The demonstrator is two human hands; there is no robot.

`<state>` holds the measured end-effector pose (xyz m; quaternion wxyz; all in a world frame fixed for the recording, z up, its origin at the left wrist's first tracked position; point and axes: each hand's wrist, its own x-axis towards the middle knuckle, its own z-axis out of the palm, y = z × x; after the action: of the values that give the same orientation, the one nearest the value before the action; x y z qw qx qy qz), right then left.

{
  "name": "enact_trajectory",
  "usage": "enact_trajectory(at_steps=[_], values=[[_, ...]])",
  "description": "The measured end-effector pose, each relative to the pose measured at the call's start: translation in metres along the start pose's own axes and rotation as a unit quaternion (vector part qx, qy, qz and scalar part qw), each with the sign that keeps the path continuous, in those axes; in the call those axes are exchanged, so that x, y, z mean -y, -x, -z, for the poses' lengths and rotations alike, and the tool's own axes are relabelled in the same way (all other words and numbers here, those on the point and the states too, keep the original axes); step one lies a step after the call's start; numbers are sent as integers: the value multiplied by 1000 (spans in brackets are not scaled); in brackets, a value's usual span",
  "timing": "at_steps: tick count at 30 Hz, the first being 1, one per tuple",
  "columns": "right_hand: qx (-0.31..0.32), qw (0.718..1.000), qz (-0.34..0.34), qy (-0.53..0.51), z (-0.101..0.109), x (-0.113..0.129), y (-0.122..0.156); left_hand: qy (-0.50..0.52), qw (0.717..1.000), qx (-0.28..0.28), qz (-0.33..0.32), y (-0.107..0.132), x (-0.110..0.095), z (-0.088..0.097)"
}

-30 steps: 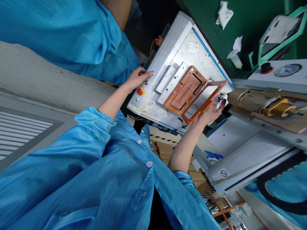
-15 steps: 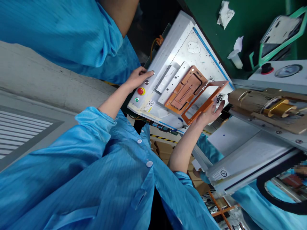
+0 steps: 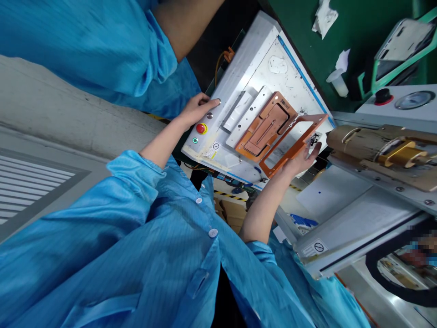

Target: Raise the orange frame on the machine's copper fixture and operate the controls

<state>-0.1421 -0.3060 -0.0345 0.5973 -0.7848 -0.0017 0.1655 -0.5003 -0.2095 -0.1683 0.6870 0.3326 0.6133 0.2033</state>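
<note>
My left hand rests on the control strip of a white machine plate, its fingertips on a round silver button. Close by are another silver button, a red emergency stop and a green indicator light. My right hand grips an orange rectangular frame by one long bar and holds it above the plate. Under the frame lies a copper-coloured fixture, seated beside a white slotted metal plate.
A tan block with a brass mechanism juts in at the right. Beyond the plate are a green surface, tissues and a white bottle. A co-worker's blue sleeve fills the upper left; cardboard boxes sit below.
The orange frame and my right hand have shifted slightly toward the plate's far edge. The whole view has drifted a little. A blue-sleeved person has come in at the lower right.
</note>
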Motion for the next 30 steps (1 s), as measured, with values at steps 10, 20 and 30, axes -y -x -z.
enact_trajectory(at_steps=[10,20,30], values=[[79,992,100,-7,13,-4,27,19,1000,-10,-1,-4,5,-1],[19,998,56,15,1,2,7,10,1000,17,-6,1,2,-2],[3,999,29,-15,2,5,11,-41,999,7,0,8,-7,-1]])
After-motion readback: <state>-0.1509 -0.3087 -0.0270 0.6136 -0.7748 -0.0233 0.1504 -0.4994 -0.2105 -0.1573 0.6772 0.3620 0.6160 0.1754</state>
